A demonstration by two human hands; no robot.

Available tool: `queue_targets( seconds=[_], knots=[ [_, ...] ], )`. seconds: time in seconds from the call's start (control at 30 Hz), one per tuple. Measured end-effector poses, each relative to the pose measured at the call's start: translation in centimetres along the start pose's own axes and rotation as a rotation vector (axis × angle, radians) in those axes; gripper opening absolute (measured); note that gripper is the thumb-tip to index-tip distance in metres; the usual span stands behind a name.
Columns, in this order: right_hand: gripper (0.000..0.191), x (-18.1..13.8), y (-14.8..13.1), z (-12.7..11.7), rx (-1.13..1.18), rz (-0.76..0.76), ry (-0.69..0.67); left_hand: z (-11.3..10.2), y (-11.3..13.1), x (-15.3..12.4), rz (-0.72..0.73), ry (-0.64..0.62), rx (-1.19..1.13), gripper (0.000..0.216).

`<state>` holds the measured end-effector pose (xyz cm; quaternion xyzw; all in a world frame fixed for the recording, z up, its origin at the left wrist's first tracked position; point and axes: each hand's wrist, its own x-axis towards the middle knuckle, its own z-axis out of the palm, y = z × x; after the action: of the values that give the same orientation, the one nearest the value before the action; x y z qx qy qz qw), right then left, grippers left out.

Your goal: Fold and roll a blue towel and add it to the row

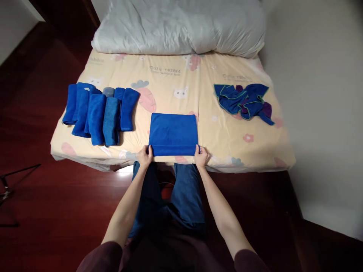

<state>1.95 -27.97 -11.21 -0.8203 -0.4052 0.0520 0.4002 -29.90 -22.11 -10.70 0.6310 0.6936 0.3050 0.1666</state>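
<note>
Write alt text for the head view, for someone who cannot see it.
Left hand and right hand hold the near corners of a blue cloth on a patterned bed. Bundled cloths lie to the left, crumpled cloths to the right, pale bedding behind.

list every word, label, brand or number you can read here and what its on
"Cute rabbit": printed on the yellow sheet, upper middle.
"Cute rab...": same sheet, upper right; its ending is blurred.
Upper-left print and the small lines under the wording: too blurred to read.
</note>
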Motion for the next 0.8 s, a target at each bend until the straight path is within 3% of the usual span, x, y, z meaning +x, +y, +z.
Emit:
queue_targets(
  seconds=[0.2,0.37,0.5,0.6,0.7,0.8],
  knots=[
    [0.046,-0.1,0.2,0.5,-0.006,0.044,-0.027,0.5,-0.1,0.0,-0.024,-0.011,0.035,0.033],
    [0.035,0.6,0.0,0.4,0.057,0.036,0.034,-0.7,0.5,0.5,-0.012,-0.054,0.004,0.03],
    [0.032,2.8,-0.3,-0.5,0.139,0.069,-0.127,-2.8,1.2,1.8,-0.082,-0.157,-0.101,0.022],
    [0.031,4.1,-1.0,-1.6,0.173,0.03,-0.222,-4.4,1.5,2.4,-0.132,-0.213,-0.113,0.029],
    [0.027,3.7,-2.0,-3.0,0.18,-0.024,-0.182,-5.8,1.1,1.8,-0.006,-0.179,-0.088,0.029],
    [0.039,1.9,-2.9,-4.4,0.142,-0.229,-0.162,-6.6,0.7,0.4,0.272,-0.138,-0.054,0.032]
  ],
)
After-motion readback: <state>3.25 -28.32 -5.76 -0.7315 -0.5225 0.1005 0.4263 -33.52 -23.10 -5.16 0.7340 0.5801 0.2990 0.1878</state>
